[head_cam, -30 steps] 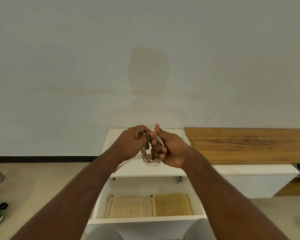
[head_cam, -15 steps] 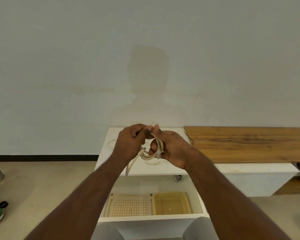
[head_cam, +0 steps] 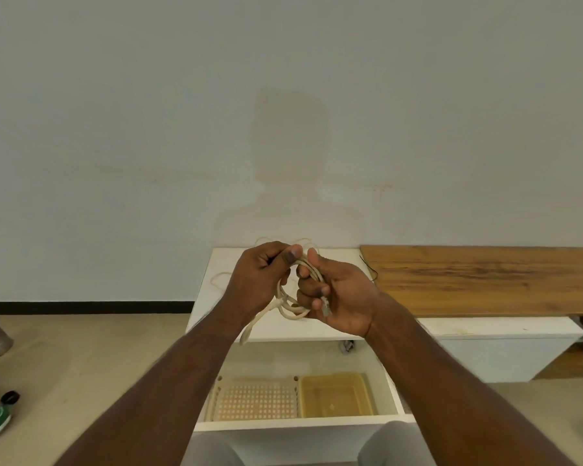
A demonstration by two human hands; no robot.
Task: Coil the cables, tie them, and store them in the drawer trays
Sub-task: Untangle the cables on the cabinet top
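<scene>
Cream cable [head_cam: 292, 309] now shows fuller loops between the hands than half a second ago, its loose tail hanging lower, down past the front edge of the white worktop [head_cam: 283, 327]. Left hand [head_cam: 261, 275] is curled round the top of the coil, thumb pressed on the strands. Right hand [head_cam: 337, 292] grips the other side, fingers wrapped, a connector end poking out below them. Both forearms reach forward above the open drawer [head_cam: 389, 388] with its two trays [head_cam: 334, 396].

bare forearms [head_cam: 169, 381], light grey trousers [head_cam: 387, 443]
</scene>
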